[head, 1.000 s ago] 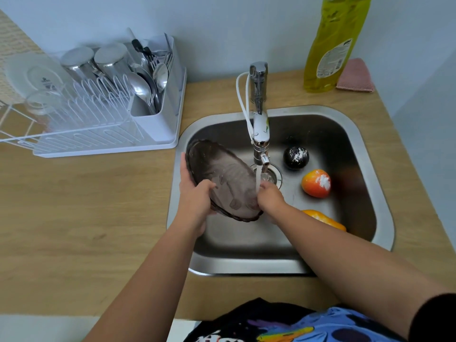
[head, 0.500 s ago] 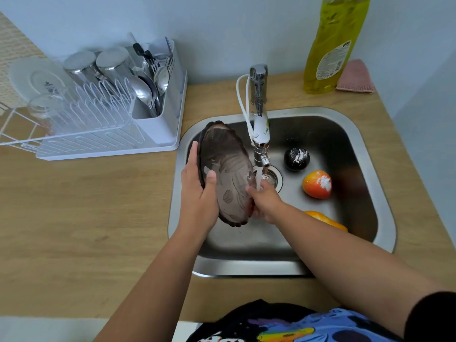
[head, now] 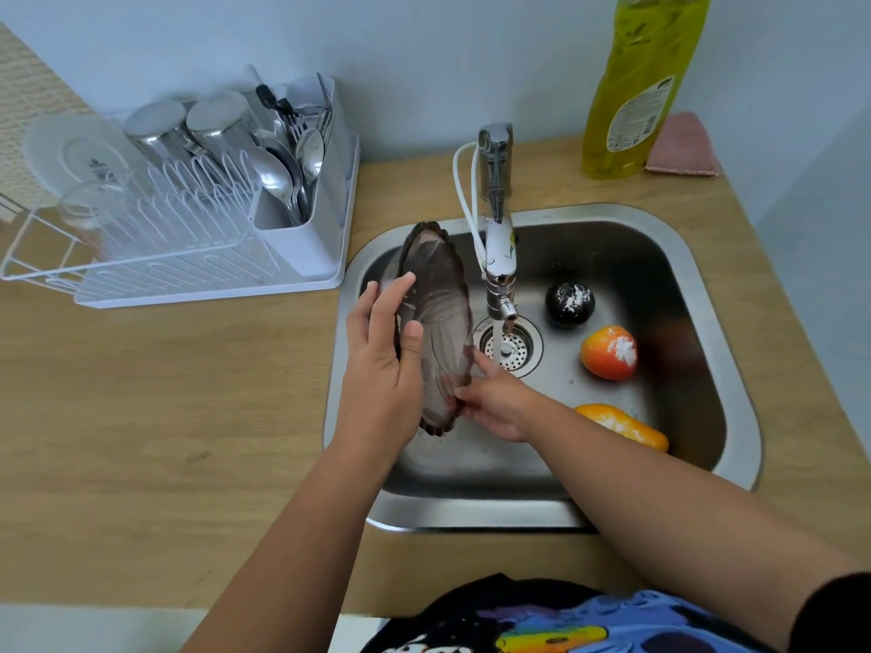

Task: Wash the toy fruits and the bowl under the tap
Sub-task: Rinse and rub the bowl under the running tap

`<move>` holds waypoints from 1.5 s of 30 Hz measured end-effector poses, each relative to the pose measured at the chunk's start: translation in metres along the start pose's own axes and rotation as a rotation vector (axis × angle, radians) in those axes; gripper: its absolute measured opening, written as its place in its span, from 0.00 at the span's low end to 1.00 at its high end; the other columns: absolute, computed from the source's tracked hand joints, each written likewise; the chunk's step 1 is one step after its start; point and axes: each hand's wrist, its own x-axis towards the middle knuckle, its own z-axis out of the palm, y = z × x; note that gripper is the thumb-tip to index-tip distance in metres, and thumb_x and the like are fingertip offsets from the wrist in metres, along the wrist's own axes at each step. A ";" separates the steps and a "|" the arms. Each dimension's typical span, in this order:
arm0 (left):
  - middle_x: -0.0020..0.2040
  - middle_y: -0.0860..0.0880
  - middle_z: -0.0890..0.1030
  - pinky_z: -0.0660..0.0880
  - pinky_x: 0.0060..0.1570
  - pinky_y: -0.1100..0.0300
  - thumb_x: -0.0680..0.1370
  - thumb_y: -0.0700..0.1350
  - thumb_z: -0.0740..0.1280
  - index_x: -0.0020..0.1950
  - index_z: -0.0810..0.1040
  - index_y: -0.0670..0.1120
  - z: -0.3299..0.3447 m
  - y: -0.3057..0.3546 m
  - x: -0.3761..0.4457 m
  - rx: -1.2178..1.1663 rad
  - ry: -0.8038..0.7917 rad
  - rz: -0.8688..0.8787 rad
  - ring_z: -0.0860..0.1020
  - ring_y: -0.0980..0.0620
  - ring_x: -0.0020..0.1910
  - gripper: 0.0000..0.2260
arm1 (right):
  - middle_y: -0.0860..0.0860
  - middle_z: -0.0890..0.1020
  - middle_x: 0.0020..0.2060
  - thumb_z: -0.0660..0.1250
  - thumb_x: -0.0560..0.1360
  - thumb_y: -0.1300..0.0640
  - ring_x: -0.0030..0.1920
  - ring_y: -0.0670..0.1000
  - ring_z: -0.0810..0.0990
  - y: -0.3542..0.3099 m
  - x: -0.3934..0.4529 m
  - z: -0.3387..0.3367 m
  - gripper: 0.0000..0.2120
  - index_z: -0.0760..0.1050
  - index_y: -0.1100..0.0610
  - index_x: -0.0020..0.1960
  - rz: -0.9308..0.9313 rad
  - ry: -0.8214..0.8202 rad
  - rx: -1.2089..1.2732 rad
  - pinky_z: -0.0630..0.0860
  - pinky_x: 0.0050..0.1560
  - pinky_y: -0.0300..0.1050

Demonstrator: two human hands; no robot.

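A smoky translucent bowl (head: 438, 294) stands almost on edge over the left half of the steel sink (head: 707, 285), just left of the running tap (head: 499, 256). My left hand (head: 384, 365) grips its left side, thumb on the inner face. My right hand (head: 495, 402) holds the lower rim from the right. In the sink lie a dark round toy fruit (head: 569, 304), an orange-red one (head: 609, 353) and a yellow-orange one (head: 622, 425), each with white foam; my right forearm partly hides the yellow one.
A white dish rack (head: 198, 256) with cups, a plate and cutlery stands on the wooden counter left of the sink. A yellow detergent bottle (head: 636, 82) and a pink cloth (head: 683, 146) sit behind the sink at the right. The drain strainer (head: 511, 344) lies under the water stream.
The bowl has been turned from lying tilted and open-side up to nearly upright, and shifted left and up. My left hand moved round its left side; the fruits stayed put.
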 end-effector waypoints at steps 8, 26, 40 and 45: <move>0.77 0.51 0.63 0.54 0.50 0.89 0.85 0.47 0.59 0.73 0.65 0.66 0.006 0.010 -0.005 0.083 -0.012 -0.050 0.59 0.78 0.68 0.19 | 0.61 0.84 0.47 0.52 0.82 0.59 0.36 0.57 0.83 0.002 -0.009 0.012 0.16 0.73 0.59 0.65 0.008 0.186 -0.067 0.79 0.29 0.43; 0.72 0.50 0.68 0.67 0.66 0.60 0.83 0.47 0.62 0.70 0.63 0.70 -0.013 0.008 -0.005 0.046 0.034 -0.058 0.68 0.53 0.72 0.21 | 0.59 0.83 0.43 0.54 0.81 0.60 0.34 0.57 0.82 0.014 -0.014 0.030 0.12 0.76 0.62 0.52 0.016 0.297 0.034 0.78 0.31 0.44; 0.75 0.51 0.65 0.58 0.63 0.72 0.83 0.47 0.62 0.72 0.64 0.68 -0.017 0.010 -0.011 0.103 0.030 -0.018 0.63 0.57 0.76 0.21 | 0.53 0.81 0.39 0.59 0.81 0.51 0.31 0.50 0.74 0.018 -0.011 0.027 0.10 0.74 0.57 0.49 -0.009 0.344 -0.136 0.70 0.28 0.40; 0.72 0.51 0.67 0.61 0.62 0.75 0.83 0.45 0.63 0.72 0.65 0.67 -0.018 0.009 -0.012 0.045 0.032 -0.066 0.68 0.59 0.72 0.22 | 0.53 0.79 0.33 0.56 0.81 0.58 0.30 0.50 0.74 0.013 -0.016 0.031 0.11 0.75 0.56 0.44 -0.003 0.348 -0.113 0.68 0.29 0.41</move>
